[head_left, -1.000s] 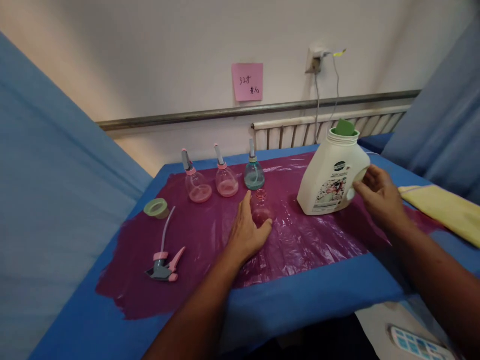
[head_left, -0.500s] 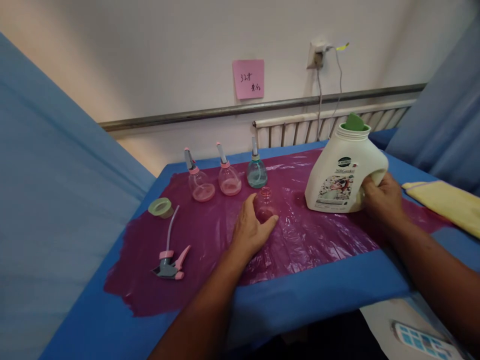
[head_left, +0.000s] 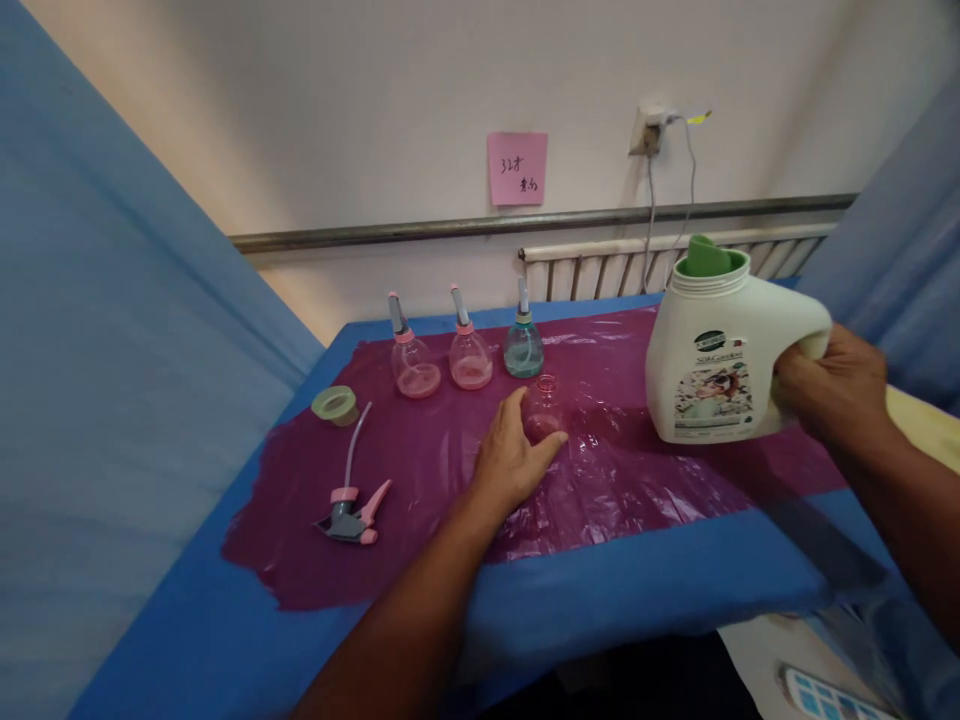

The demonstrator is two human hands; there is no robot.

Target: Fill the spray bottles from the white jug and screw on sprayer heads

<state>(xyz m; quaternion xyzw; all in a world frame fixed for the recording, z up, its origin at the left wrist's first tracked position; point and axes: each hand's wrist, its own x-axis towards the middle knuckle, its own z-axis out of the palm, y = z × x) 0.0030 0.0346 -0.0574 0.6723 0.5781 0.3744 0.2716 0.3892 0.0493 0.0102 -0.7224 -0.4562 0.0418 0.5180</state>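
My left hand (head_left: 514, 448) curls around a small clear pink spray bottle (head_left: 545, 405) with no top on it, standing on the purple plastic sheet. My right hand (head_left: 836, 385) grips the handle of a cream laundry detergent jug (head_left: 712, 345), its mouth uncapped and a green spout inside. The jug is held nearly upright above the sheet, its shadow falling below. To the left lies a grey and pink spray head (head_left: 349, 518) with its tube. Behind it rests a pale green cap (head_left: 335, 404), open side up.
Two pink spray bottles (head_left: 471, 365) and one teal spray bottle (head_left: 523, 345) stand in a row at the back. A yellow cloth (head_left: 919, 415) lies at far right. Blue curtains (head_left: 112, 300) flank the table; a metal rail (head_left: 450, 228) runs along the wall.
The detergent jug in my right hand has moved right and closer to me, off the sheet. My left hand stays at the pink bottle. The view has shifted slightly.
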